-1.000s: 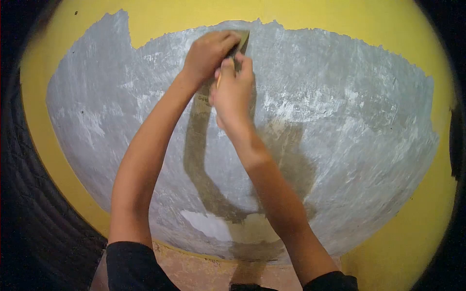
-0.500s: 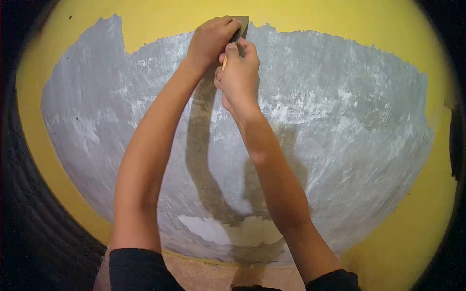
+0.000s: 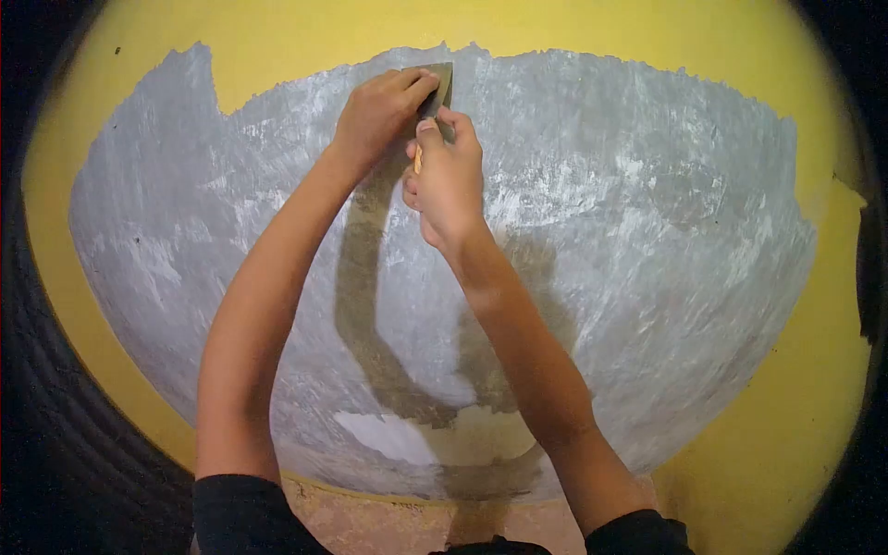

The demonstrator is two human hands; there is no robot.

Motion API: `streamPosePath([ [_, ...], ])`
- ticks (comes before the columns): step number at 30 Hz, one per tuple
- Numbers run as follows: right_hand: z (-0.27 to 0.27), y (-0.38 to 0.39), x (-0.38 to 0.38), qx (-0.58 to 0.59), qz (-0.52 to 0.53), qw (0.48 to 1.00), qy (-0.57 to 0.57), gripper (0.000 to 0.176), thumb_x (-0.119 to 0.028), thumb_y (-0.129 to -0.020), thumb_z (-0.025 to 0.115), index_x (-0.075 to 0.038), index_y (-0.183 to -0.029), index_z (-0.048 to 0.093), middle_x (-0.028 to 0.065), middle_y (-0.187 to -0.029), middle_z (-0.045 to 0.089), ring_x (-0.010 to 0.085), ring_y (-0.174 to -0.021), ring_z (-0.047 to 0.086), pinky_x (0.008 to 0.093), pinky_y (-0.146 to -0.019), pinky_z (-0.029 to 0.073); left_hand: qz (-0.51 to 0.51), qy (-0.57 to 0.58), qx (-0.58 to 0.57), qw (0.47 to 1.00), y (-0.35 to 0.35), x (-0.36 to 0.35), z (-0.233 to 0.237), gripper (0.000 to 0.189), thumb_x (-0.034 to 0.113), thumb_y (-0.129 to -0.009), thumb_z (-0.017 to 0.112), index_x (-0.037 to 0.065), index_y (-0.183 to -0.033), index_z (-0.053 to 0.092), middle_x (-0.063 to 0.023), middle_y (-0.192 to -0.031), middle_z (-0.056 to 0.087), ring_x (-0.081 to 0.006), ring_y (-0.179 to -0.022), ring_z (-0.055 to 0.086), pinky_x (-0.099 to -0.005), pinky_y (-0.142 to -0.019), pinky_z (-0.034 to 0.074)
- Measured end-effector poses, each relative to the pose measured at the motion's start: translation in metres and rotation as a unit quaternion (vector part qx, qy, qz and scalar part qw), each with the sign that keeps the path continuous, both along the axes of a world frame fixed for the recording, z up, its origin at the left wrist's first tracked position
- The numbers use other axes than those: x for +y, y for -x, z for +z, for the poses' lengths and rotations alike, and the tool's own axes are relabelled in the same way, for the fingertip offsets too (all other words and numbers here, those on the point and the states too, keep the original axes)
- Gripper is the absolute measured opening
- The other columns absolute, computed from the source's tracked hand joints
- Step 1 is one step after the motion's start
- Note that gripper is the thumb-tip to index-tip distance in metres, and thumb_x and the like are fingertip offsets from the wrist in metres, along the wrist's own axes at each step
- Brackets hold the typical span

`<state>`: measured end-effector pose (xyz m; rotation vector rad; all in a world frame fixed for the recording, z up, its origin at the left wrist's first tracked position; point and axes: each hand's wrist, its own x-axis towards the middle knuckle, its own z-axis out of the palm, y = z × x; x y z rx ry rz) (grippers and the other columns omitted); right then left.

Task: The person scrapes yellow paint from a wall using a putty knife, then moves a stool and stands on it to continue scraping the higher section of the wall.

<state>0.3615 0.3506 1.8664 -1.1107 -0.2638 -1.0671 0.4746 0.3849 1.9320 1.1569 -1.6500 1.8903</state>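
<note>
My right hand [image 3: 449, 180] is closed around the handle of a scraper [image 3: 445, 88]; a bit of its yellowish handle shows by the fingers. The metal blade points up and lies against the wall just below the ragged yellow edge. My left hand [image 3: 381, 116] is on the blade's left side, with its fingers bent and pressed on the metal. Part of the blade is hidden behind those fingers. Around both hands is a large grey, scraped area [image 3: 629, 231] with whitish streaks.
Yellow paint [image 3: 370, 28] borders the grey patch above and at both sides. A paler patch [image 3: 384, 437] lies low on the wall, and brownish floor [image 3: 351, 523] shows below. Dark ridged material [image 3: 83, 416] stands at the left. Shadows of my arms fall on the wall.
Both hands and the scraper have moved down from the yellow edge onto the grey surface. Where the blade was, the edge now shows grey. The view has shifted slightly.
</note>
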Motion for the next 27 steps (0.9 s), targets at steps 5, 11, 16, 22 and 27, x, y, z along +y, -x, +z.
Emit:
streamPosePath([
  [5, 0.029, 0.008, 0.008, -0.023, 0.034, 0.999, -0.025, 0.037, -0.017, -0.096, 0.048, -0.008, -0.13, 0.035, 0.0044, -0.075, 0.048, 0.0084, -0.045, 0.037, 0.024, -0.037, 0.025, 0.055, -0.037, 0.092, 0.994, 0.009, 0.0, 0.023, 0.032, 0.011, -0.074, 0.061, 0.009, -0.106, 0.061, -0.0084, -0.102, 0.065, -0.0292, -0.091, 0.064, -0.0375, -0.075, 0.054],
  [11, 0.009, 0.005, 0.002, 0.001, 0.032, 0.999, -0.035, 0.032, -0.017, -0.098, 0.046, -0.009, -0.127, 0.036, 0.0053, -0.075, 0.048, 0.0079, -0.042, 0.036, 0.0237, -0.034, 0.024, -0.005, -0.004, -0.005, 1.0, -0.002, -0.011, 0.014, 0.031, 0.013, -0.072, 0.062, 0.008, -0.102, 0.061, -0.01, -0.096, 0.064, -0.031, -0.087, 0.063, -0.0395, -0.069, 0.051],
  [16, 0.008, 0.002, 0.005, -0.031, -0.002, 0.999, -0.038, 0.031, -0.017, -0.098, 0.046, -0.01, -0.127, 0.036, 0.0054, -0.076, 0.049, 0.008, -0.042, 0.036, 0.0238, -0.034, 0.024, 0.006, -0.009, 0.018, 1.0, 0.003, -0.01, 0.009, 0.021, 0.015, -0.069, 0.063, 0.009, -0.088, 0.058, -0.0061, -0.084, 0.06, -0.0268, -0.078, 0.063, -0.0363, -0.064, 0.052],
  [22, 0.025, 0.007, 0.001, -0.026, 0.013, 0.999, -0.032, 0.034, -0.016, -0.097, 0.045, -0.007, -0.129, 0.035, 0.0046, -0.077, 0.049, 0.0079, -0.043, 0.035, 0.0237, -0.037, 0.025, 0.015, -0.034, 0.059, 0.998, 0.011, -0.013, 0.028, 0.028, 0.015, -0.073, 0.061, 0.008, -0.1, 0.06, -0.0095, -0.095, 0.063, -0.0313, -0.087, 0.063, -0.0394, -0.07, 0.052],
  [27, -0.001, 0.009, -0.001, -0.017, 0.006, 0.999, -0.03, 0.036, -0.016, -0.097, 0.046, -0.004, -0.129, 0.034, 0.0046, -0.077, 0.049, 0.0077, -0.045, 0.036, 0.0235, -0.037, 0.025, 0.009, -0.027, 0.005, 1.0, 0.004, -0.016, 0.013, 0.028, 0.016, -0.073, 0.061, 0.008, -0.101, 0.06, -0.0097, -0.094, 0.063, -0.0316, -0.086, 0.062, -0.0395, -0.069, 0.051],
])
